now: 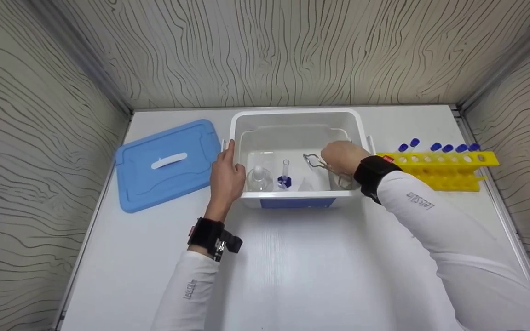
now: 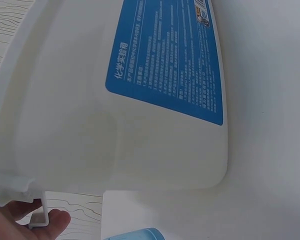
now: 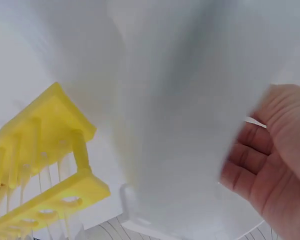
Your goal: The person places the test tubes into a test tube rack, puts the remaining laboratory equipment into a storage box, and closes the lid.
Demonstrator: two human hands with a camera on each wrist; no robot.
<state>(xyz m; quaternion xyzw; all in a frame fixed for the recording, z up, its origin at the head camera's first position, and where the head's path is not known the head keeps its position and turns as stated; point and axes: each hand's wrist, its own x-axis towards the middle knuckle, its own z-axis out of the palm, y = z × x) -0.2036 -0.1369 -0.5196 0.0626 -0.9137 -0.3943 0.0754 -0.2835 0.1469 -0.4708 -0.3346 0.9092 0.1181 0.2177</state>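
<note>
A white plastic box (image 1: 298, 194) stands on the table with its top uncovered. My left hand (image 1: 226, 180) holds its left side; in the left wrist view the fingers (image 2: 55, 223) curl around the white side handle (image 2: 40, 218). My right hand (image 1: 344, 157) is inside the box at the right, gripping silver metal tongs (image 1: 313, 161) whose looped end points left. In the right wrist view the box wall partly covers the curled right fingers (image 3: 245, 162). On the box floor stand a clear glass bottle (image 1: 259, 182) with a pale stopper and a small measuring cylinder (image 1: 285, 170) on a blue hexagonal base.
A blue lid (image 1: 168, 166) with a white handle lies left of the box. To the right stands a yellow test tube rack (image 1: 440, 171) holding several blue-capped tubes (image 1: 435, 147). Patterned panels (image 1: 292, 50) enclose the table at the back and sides.
</note>
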